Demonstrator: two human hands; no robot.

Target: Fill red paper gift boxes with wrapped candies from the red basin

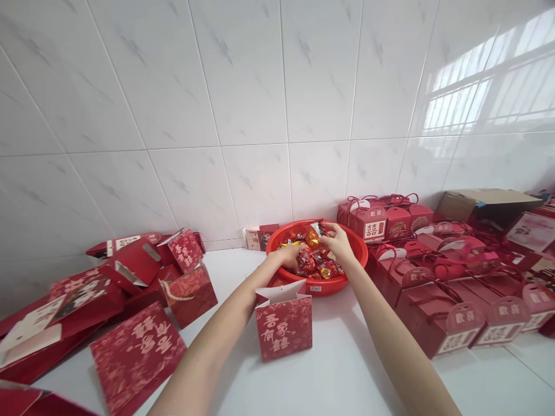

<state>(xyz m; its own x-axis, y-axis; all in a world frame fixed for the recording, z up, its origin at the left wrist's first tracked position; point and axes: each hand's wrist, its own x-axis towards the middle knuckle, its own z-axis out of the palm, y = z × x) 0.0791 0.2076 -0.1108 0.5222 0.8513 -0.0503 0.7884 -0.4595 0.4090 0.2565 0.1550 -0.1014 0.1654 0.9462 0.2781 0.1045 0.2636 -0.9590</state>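
Red basin [361, 259] around both sets of fingers: sweets [326, 270] in shiny wrappers lie in it, beneath and between the hands. The right hand [339, 241] is over the far right part of the sweets, thumb and fingers bent nearly together on a small white-and-dark packet [319, 229]. The left hand [292, 257] reaches over the near left rim, its fingers curled down among the sweets; their tips are hidden, so I cannot tell how far they are open or whether they grip anything.

Nearer than the left fingers, just in front of the basin, a red bag [284, 327] stands upright with its mouth open. Well left of those fingers lie more bags [137, 353], some overlapping. Right of the right fingers, beyond the rim, red boxes [437, 312] with cord handles sit in rows, a brown carton [489, 202] behind them. Behind the basin rises a tiled wall [255, 185].
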